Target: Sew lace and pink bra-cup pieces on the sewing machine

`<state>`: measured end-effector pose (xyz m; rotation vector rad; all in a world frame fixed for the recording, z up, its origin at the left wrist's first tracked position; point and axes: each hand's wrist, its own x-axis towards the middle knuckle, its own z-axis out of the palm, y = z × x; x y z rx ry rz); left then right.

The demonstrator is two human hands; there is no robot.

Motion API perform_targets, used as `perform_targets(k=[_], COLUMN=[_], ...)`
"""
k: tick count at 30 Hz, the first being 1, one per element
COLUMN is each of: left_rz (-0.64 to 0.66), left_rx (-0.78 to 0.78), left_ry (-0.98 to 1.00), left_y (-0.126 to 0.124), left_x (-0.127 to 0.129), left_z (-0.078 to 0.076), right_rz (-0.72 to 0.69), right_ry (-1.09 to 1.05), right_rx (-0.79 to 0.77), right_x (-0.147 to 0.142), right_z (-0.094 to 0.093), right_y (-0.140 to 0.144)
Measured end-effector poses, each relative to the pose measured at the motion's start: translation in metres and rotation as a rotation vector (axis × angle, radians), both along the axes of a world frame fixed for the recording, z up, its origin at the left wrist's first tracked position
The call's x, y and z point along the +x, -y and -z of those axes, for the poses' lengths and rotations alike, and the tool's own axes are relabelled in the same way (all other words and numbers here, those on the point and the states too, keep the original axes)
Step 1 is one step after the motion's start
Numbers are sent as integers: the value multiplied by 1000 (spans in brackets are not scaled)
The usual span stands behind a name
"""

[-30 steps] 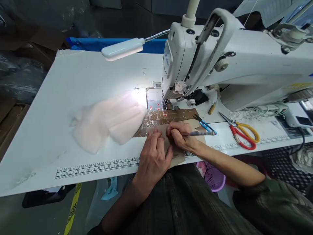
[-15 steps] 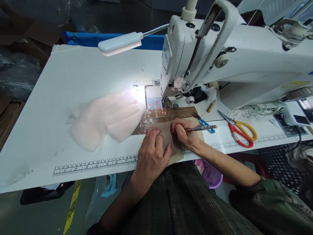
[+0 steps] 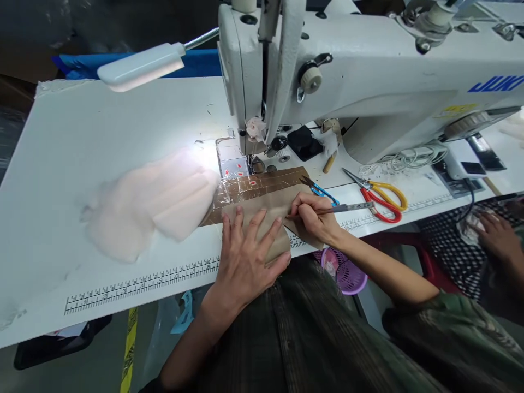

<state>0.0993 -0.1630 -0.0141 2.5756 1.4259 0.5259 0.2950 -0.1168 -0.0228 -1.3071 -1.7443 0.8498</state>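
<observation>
Item: tan pattern piece (image 3: pixel 262 218), lying flat at the near edge of the white sewing table (image 3: pixel 82 164), just in front of the taped brown strip (image 3: pixel 262 183) below the needle. Left hand (image 3: pixel 245 256): a second ago bunched with fingers together, now spread wide and pressed flat on the piece, gripping nothing. Right hand (image 3: pixel 313 218): closed in a pen grip on a slim marking tool (image 3: pixel 335 208), tip on the piece's right part, much as before. Reading: the piece is pinned more firmly for marking. Adjacent: white wadding (image 3: pixel 143 202) left, blue snips (image 3: pixel 319 191), red-and-yellow scissors (image 3: pixel 380 196), sewing machine (image 3: pixel 347 71), lamp (image 3: pixel 139 65). Another person's hand (image 3: pixel 497 237) at far right.
</observation>
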Motion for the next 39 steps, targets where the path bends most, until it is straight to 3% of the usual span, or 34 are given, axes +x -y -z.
perform_targets(k=[3, 6, 11, 15, 20, 25, 29, 34, 39], left_rz=[5, -5, -6, -6, -11, -9, -15, -16, -5], left_rx=[-16, -32, -34, -35, -30, -23, -36, -33, -35], left_ry=[-72, -117, -125, -119, -110, -97, -91, -85, -66], left_y=[-1, -2, -3, -2, -2, -1, 0, 1, -1], left_x=[5, 8, 8, 8, 8, 7, 7, 7, 4], left_z=[-6, -10, -12, -11, -10, -8, -8, -7, -6], right_rz=[-23, 47, 29, 163, 184, 52, 317, 248, 557], right_ry=[63, 106, 12, 20, 74, 105, 78, 108, 363], right_rx=[8, 36, -6, 36, 34, 55, 134, 79, 382], right_x=[-2, -1, 3, 4, 4, 5, 5, 8, 36], right_z=[0, 0, 2, 2, 4, 5, 6, 10, 4], right_y=[-2, -3, -1, -1, -1, 0, -3, 0, -14])
